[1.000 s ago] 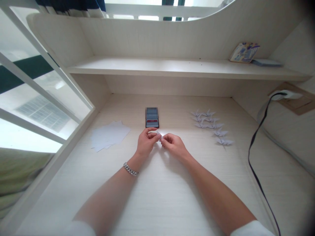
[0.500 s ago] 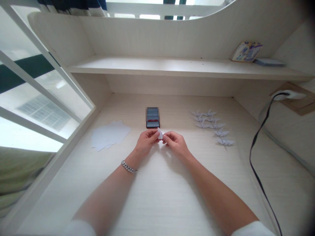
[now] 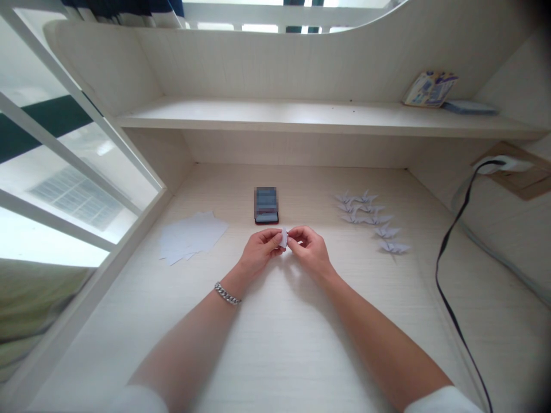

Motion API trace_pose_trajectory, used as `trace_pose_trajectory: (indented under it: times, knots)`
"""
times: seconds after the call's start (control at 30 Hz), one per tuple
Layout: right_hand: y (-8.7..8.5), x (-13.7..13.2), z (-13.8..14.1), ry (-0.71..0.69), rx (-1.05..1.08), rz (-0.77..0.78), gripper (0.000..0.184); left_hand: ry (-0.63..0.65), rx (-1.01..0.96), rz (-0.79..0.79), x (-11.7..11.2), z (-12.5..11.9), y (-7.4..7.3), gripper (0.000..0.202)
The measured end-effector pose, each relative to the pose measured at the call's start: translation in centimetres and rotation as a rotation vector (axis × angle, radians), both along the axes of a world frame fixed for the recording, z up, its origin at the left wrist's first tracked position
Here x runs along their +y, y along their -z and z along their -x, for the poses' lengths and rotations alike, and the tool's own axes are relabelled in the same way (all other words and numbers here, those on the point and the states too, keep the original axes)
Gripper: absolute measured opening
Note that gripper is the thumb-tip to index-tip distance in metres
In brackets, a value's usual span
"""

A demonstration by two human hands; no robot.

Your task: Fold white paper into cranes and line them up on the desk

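Observation:
A small folded piece of white paper [image 3: 283, 237] is pinched between my two hands above the middle of the pale wooden desk [image 3: 275, 344]. My left hand [image 3: 257, 252], with a metal bracelet on its wrist, grips the paper's left side with fingers closed. On the paper's right side, my right hand [image 3: 310, 248] has its fingertips pressed together. Just beyond the hands a phone [image 3: 266, 205] lies flat on the desk.
A loose stack of white paper sheets [image 3: 191, 236] lies at the left. Several folded paper cranes [image 3: 370, 218] sit at the right. A black cable [image 3: 447, 258] runs from a wall plug down the right side. A shelf [image 3: 301, 117] above carries a small packet [image 3: 428, 89].
The folded paper has been turned more upright between the fingertips, and my right hand has shifted slightly up and closer to the left hand.

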State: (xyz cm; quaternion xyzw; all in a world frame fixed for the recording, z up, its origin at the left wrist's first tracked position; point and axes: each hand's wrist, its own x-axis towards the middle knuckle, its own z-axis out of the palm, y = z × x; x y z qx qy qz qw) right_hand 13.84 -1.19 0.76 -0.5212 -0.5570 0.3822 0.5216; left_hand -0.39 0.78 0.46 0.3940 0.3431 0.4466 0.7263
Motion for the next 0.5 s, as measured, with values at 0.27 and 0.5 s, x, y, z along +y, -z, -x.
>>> trace_pose_trajectory:
  times: [0.27,0.5]
  knots:
    - [-0.92,-0.32,-0.26,0.017,-0.085,-0.050,0.021,-0.003,0.090,-0.067,-0.10,-0.38,0.10,0.029]
    - [-0.34,0.38,-0.76,-0.024,-0.044,0.014,0.023,-0.012,0.127,-0.092,0.08,-0.39,0.31,0.030]
